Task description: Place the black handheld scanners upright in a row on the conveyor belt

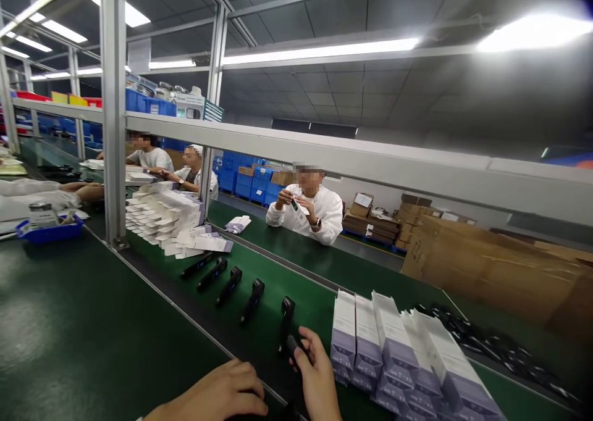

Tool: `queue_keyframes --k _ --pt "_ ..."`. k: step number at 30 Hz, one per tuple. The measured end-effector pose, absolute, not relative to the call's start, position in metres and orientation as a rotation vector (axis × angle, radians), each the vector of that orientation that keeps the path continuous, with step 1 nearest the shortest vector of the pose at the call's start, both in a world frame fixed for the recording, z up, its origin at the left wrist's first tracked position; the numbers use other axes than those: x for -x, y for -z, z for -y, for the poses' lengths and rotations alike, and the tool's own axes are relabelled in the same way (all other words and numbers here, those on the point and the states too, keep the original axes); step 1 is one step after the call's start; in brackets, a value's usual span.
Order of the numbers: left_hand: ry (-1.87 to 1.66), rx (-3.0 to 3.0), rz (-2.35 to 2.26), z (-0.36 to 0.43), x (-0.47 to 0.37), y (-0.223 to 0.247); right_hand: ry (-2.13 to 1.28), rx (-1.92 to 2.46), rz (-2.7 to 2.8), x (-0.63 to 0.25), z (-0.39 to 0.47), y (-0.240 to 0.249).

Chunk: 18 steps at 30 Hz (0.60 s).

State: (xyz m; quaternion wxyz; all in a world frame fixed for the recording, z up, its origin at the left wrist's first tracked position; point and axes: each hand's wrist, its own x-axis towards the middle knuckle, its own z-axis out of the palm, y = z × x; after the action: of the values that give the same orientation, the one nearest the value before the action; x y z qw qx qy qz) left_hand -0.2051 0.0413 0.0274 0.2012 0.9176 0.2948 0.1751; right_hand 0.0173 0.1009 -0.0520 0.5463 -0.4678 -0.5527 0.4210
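My right hand (319, 378) is closed around a small black handheld device (293, 345) at the near edge of the green conveyor belt (296, 273). My left hand (217, 396) rests palm down on the belt's near rail, fingers together, with nothing visible in it. Several more black devices (252, 299) lie in a row on the belt, running away to the left. Directly right of my right hand stands a group of white and purple boxes (398, 353).
A pile of flat white boxes (171, 220) lies further up the belt. Across it sit three people in white; the nearest (308, 208) holds a black device. A metal post (113, 109), a blue tray (49, 229) and cardboard cartons (486, 266) surround the line.
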Motion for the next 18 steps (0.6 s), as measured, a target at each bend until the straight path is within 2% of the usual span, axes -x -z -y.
queue_keyframes --k 3,6,14,18 --pt "-0.420 -2.603 -0.815 -0.060 0.202 -0.025 -0.822 1.176 1.398 -0.014 -0.103 0.053" --pt "-0.444 -2.524 -0.845 -0.075 0.208 -0.013 -0.781 1.236 1.454 -0.005 -0.105 0.049" --pt "-0.803 -1.740 -0.874 -0.101 0.242 -0.004 -0.478 1.451 1.634 0.020 -0.120 0.040" --pt "-1.013 -1.472 -0.871 -0.115 0.255 0.000 -0.433 1.643 1.695 0.018 -0.132 0.050"
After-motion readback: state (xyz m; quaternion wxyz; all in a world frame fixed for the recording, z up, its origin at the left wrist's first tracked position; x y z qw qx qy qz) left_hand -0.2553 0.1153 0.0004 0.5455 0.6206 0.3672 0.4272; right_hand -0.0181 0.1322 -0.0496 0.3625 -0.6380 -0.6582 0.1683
